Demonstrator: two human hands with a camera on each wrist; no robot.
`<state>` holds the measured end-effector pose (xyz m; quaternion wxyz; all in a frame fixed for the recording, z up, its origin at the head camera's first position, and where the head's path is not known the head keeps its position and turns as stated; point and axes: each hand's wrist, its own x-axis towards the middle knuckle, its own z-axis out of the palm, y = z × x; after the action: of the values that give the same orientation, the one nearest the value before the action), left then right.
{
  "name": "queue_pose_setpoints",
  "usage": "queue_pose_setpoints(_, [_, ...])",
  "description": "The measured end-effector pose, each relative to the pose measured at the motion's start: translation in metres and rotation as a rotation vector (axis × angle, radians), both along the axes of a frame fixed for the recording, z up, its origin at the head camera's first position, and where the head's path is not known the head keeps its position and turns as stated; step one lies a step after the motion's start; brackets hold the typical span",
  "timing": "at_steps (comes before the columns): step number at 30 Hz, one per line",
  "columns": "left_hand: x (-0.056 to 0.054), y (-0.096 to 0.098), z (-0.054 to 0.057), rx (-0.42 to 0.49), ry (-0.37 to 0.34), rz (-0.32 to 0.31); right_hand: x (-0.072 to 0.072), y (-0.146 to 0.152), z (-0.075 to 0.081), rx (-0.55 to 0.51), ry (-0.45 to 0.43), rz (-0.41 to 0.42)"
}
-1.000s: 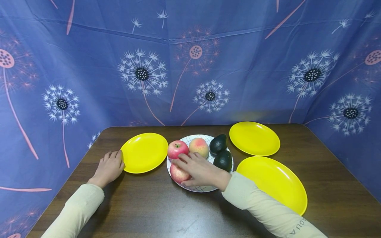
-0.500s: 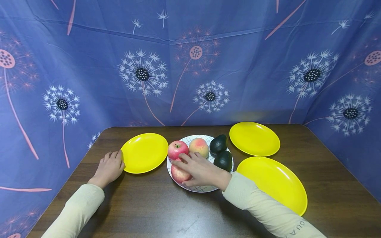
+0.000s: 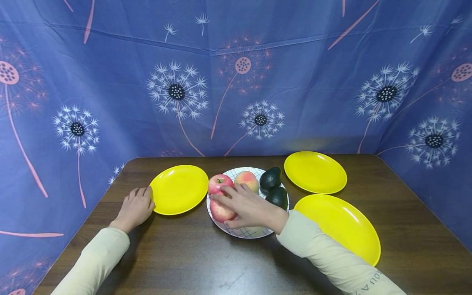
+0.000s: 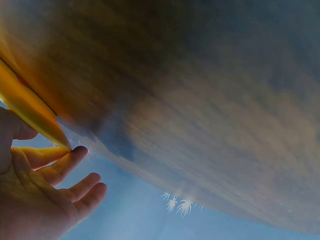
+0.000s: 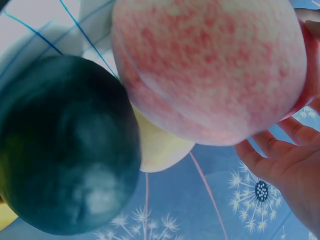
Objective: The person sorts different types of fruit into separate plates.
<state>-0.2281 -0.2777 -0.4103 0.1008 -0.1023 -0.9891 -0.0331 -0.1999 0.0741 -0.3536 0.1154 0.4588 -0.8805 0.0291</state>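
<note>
In the head view my left hand pinches the rim of the left yellow plate; the left wrist view shows thumb and fingers on either side of that plate's edge. My right hand curls round the front red apple on the white checked plate. Behind it sits another apple, beside a peach. Two dark avocados lie at the plate's right. Close up in the right wrist view are a mottled peach, largely hidden by my hand in the head view, and an avocado.
Two more yellow plates stand on the right, one at the back and one nearer, partly under my right sleeve. The brown wooden table backs onto a blue dandelion-print cloth.
My right hand and the front apple have shifted slightly up and to the left over the plate. The left hand has stayed still on the yellow plate's rim.
</note>
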Motion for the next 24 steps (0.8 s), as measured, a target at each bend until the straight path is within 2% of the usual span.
queue_pose_setpoints(5, [0.0, 0.0, 0.0, 0.0, -0.008, 0.005, -0.001, -0.004, 0.008, 0.004, 0.014, 0.006])
queue_pose_setpoints(10, [0.0, 0.001, 0.001, 0.001, -0.014, 0.01, -0.004, -0.009, 0.016, -0.007, -0.01, 0.011])
queue_pose_setpoints(13, [0.0, 0.002, 0.002, 0.001, -0.009, 0.011, -0.007, -0.014, 0.02, -0.026, -0.027, 0.014])
queue_pose_setpoints(20, [0.001, 0.002, 0.003, 0.002, -0.005, 0.007, -0.014, -0.028, 0.026, -0.04, 0.009, 0.034])
queue_pose_setpoints(24, [0.002, 0.002, 0.003, 0.0, -0.008, 0.01, -0.02, -0.038, 0.028, -0.032, -0.004, 0.043])
